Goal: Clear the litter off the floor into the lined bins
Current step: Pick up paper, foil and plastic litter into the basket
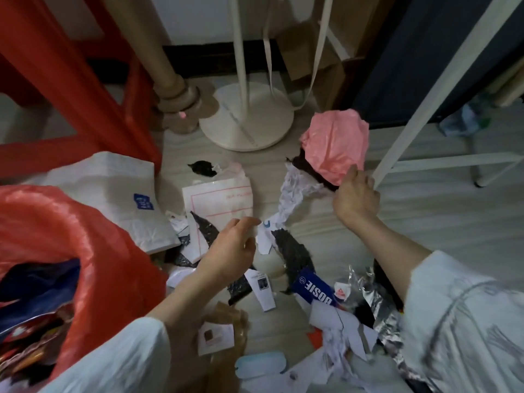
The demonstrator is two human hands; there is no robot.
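Head view: a person crouches over scattered litter on a pale floor (425,222).
Right hand (355,198): fingers curled round a bundle of pink plastic (336,146), dark scrap and crumpled white paper (295,191), lifted off the floor, probably so several scraps go in one trip.
Left hand (232,251): fingertips pinch a small white scrap (256,229) low over the pile.
Bin: the red liner (85,251) gapes at the left, already holding wrappers, close enough to drop into.
Still down: blue label (314,287), foil (374,302), white mailer (122,202), torn papers around the knees.
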